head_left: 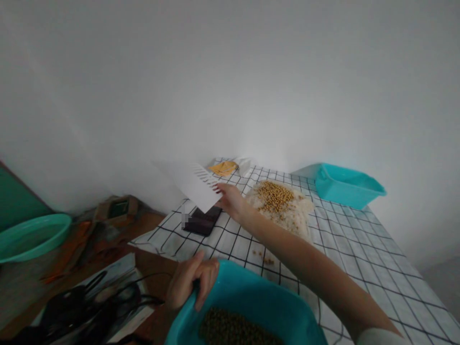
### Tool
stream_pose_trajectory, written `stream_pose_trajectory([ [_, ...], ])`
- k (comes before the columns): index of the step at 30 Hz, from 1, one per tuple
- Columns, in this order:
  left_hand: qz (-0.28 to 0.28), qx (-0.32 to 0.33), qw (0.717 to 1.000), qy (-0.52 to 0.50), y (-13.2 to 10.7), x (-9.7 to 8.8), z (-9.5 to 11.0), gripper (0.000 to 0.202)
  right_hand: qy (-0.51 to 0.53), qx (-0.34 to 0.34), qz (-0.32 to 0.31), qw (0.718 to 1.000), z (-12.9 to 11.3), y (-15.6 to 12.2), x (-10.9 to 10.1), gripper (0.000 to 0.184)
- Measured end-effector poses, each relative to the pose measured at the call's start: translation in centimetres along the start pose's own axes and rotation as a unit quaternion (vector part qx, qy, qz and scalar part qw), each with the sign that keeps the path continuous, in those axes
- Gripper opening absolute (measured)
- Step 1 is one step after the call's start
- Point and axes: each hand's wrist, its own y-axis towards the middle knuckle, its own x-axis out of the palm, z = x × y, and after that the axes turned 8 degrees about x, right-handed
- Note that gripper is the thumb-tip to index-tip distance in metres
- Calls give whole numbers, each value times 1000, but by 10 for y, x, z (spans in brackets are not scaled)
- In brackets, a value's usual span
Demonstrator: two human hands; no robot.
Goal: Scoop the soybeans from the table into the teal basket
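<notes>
My left hand (196, 280) is closed over the rim of a teal plastic basin (262, 292) close to me. Small dark greenish beans (237, 328) lie in the bottom of that basin. With my arm stretched across the table, my right hand (230, 199) pinches the edge of a white sheet of paper (196, 189) that has striped print along one side. The paper is tilted above a dark tablet-like object (203, 220) on the checked cloth. Right of my hand, yellow soybeans (275, 194) are heaped on a pale cloth (302, 213).
A second teal basin (348, 184) stands at the table's far right by the wall. A yellow packet (223, 168) lies at the back. The checked tablecloth (370, 244) covers the table. Lower left are black cables and devices (97, 306), a cardboard box (117, 209) and a green tub (36, 237).
</notes>
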Motion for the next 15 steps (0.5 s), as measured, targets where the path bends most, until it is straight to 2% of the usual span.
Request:
stream_pose_trajectory([
  [3, -35, 19, 999, -13, 1, -2, -4, 77, -4, -5, 2, 1000, 7, 0, -2, 8],
  [7, 6, 2, 1000, -21, -2, 5, -1, 75, 1, -49, 19, 999, -16, -23, -23, 5],
  [9, 29, 0, 999, -23, -3, 10, 1, 75, -33, -85, 26, 996, -36, -48, -42, 10],
  [11, 39, 1, 999, -27, -3, 13, 3, 75, -85, -92, 52, 991, -52, -82, -66, 16],
  [15, 52, -6, 998, -34, -3, 14, 5, 74, -187, -134, 141, 963, -67, -153, -121, 16],
])
